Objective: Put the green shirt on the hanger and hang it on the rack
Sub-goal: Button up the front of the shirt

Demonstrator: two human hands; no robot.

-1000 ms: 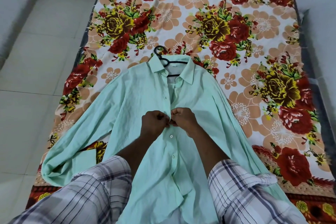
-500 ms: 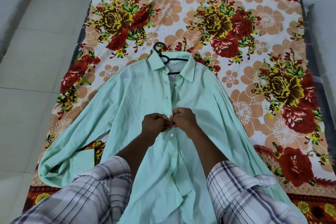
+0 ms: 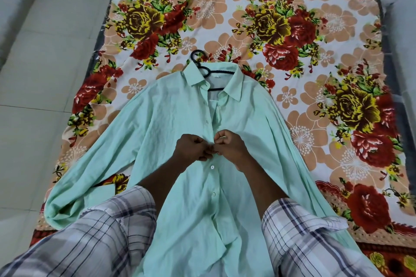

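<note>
Single head-worn wide-angle view, forward and down, close over the green shirt (image 3: pixel 168 123)

Mint-green shirt (image 3: pixel 171 123), floral red-yellow bedsheet (image 3: pixel 333 87)

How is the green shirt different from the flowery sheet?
The plain pale-green button shirt is one colour; the flowery cloth sheet shows red and yellow blooms. The shirt has a collar and buttons; the sheet has none. The shirt lies on the sheet. Both are spread-out cloth.
</note>
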